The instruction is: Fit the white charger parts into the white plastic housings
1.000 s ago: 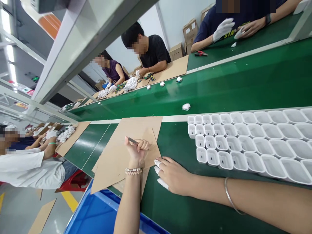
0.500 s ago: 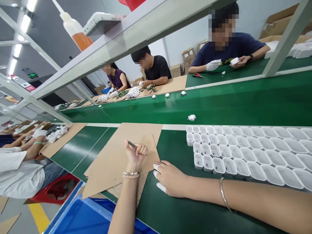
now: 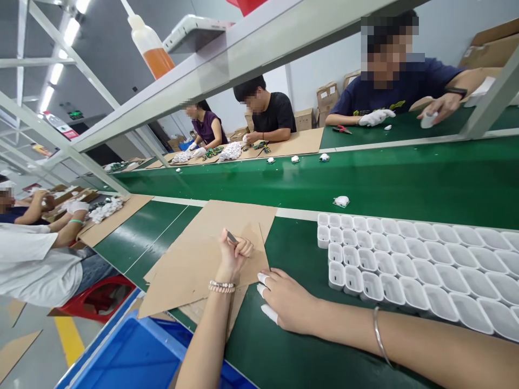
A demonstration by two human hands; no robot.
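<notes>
My left hand is closed in a loose fist over the brown cardboard sheet. Out of its grip sticks the end of a slim dark grey metal tool; the rest is hidden by the fingers. My right hand lies palm down on the green tabletop, just right of the cardboard, with its fingers stretched out. White finger covers sit on several of its fingertips, and nothing shows in it. To its right stand rows of small white open-topped plastic boxes.
Beyond the tabletop runs a green conveyor belt carrying a small white-topped part and several more. A sloping metal frame crosses above. A blue bin is at lower left. Co-workers sit opposite and to the left.
The view has shifted slightly, while my hands keep the same pose. Across the belt, a co-worker's hand has moved a white piece down and to the right, away from the gloved hand.
</notes>
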